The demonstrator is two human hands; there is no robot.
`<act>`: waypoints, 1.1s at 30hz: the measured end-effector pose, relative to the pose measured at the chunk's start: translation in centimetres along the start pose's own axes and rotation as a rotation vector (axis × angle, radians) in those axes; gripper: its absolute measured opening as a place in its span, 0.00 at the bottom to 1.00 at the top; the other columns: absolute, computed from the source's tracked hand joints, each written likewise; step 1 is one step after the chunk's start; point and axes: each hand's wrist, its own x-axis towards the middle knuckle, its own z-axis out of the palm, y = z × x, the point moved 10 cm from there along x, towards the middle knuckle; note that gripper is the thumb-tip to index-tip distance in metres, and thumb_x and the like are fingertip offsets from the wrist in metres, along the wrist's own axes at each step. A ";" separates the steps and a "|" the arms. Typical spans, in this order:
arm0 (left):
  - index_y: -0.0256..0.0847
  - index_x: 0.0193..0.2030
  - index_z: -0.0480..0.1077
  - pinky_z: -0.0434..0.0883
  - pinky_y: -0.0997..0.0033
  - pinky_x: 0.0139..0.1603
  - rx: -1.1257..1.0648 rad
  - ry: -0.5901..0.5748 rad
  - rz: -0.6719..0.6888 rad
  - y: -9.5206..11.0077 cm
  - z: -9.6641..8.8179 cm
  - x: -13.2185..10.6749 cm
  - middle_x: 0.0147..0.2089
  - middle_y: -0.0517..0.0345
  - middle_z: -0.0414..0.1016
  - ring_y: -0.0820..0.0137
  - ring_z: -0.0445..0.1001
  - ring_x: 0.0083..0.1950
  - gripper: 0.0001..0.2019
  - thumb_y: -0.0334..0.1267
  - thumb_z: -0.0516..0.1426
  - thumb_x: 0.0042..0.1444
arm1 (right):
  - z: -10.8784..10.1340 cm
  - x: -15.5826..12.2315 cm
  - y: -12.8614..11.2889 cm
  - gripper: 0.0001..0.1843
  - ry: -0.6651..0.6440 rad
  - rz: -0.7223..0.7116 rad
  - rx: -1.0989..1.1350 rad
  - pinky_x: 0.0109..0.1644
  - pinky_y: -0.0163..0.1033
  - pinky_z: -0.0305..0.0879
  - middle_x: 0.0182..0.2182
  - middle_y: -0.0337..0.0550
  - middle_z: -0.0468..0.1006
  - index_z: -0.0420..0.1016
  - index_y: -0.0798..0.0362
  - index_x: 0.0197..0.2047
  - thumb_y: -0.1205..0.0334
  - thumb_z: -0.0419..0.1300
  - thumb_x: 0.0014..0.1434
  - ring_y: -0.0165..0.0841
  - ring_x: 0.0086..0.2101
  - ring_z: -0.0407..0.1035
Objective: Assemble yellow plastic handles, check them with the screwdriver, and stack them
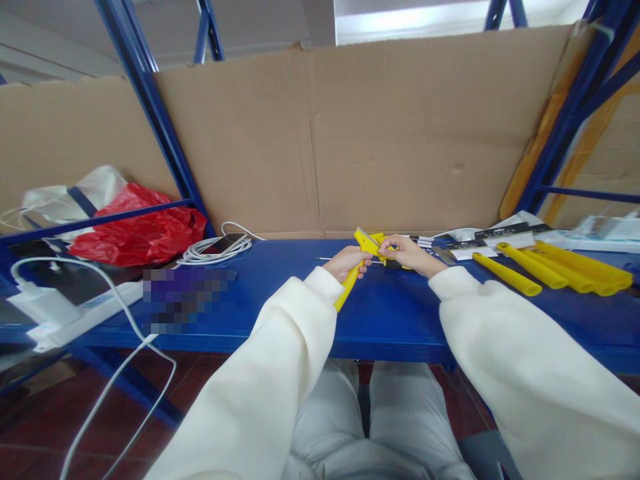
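Over the middle of the blue bench, my left hand [347, 262] is wrapped round the handle of a yellow scraper [343, 297]. Its handle slants down toward me, and a greyish strip shows along its wider head at the top. My right hand [400, 252] is closed in a pinch against the right side of that head; what its fingertips hold is too small to make out. Behind the hands lie more yellow parts [379, 237], partly covered by my fingers. A thin metal rod [324, 259] pokes out left of my left hand.
Several yellow handles [507, 275] lie at the right, beside black-and-white packets [505, 237]. To the left are a coiled white cable [215, 251], a red plastic bag [140, 227] and a white power strip [95, 313]. A cardboard sheet [400, 133] stands behind the bench [290, 300].
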 end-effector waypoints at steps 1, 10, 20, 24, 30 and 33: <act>0.39 0.32 0.63 0.53 0.81 0.17 -0.003 -0.002 0.003 0.0 0.0 0.0 0.20 0.69 0.60 0.81 0.55 0.16 0.08 0.24 0.51 0.62 | 0.1 -0.1 0.0 0.06 -0.007 0.012 -0.003 0.52 0.47 0.67 0.31 0.41 0.78 0.75 0.51 0.23 0.61 0.64 0.49 0.38 0.38 0.72; 0.39 0.33 0.64 0.53 0.80 0.18 -0.062 -0.037 0.007 0.1 0.3 -0.1 0.20 0.69 0.60 0.81 0.53 0.15 0.09 0.23 0.50 0.63 | 0.0 -0.7 0.8 0.08 0.079 0.125 0.097 0.52 0.47 0.69 0.39 0.44 0.79 0.73 0.51 0.34 0.59 0.66 0.51 0.39 0.44 0.72; 0.40 0.33 0.62 0.51 0.83 0.17 -0.200 -0.115 0.027 0.1 0.5 0.4 0.19 0.70 0.57 0.81 0.53 0.15 0.09 0.25 0.51 0.63 | 0.7 -0.5 0.8 0.13 0.041 0.104 -0.067 0.64 0.50 0.62 0.53 0.53 0.77 0.74 0.54 0.50 0.59 0.59 0.63 0.41 0.56 0.70; 0.40 0.34 0.62 0.51 0.83 0.16 -0.243 -0.100 0.019 0.2 0.4 0.3 0.19 0.70 0.57 0.82 0.53 0.15 0.08 0.25 0.51 0.64 | 0.5 -0.2 0.8 0.17 0.048 0.061 -0.121 0.62 0.51 0.64 0.53 0.55 0.77 0.75 0.54 0.52 0.54 0.59 0.65 0.42 0.55 0.70; 0.41 0.34 0.60 0.52 0.83 0.17 -0.293 -0.012 -0.002 -0.4 -0.6 1.1 0.20 0.71 0.57 0.82 0.54 0.15 0.08 0.26 0.52 0.64 | -3.0 -0.5 0.8 0.17 0.049 0.120 -0.362 0.58 0.48 0.65 0.46 0.54 0.81 0.80 0.54 0.41 0.49 0.59 0.63 0.44 0.51 0.73; 0.40 0.37 0.62 0.53 0.82 0.18 -0.315 0.043 -0.012 -1.0 -1.7 1.9 0.21 0.71 0.58 0.81 0.53 0.16 0.06 0.27 0.56 0.60 | -3.7 -1.0 2.1 0.16 -0.128 0.183 -0.532 0.54 0.46 0.67 0.39 0.51 0.82 0.81 0.52 0.33 0.47 0.67 0.54 0.46 0.47 0.74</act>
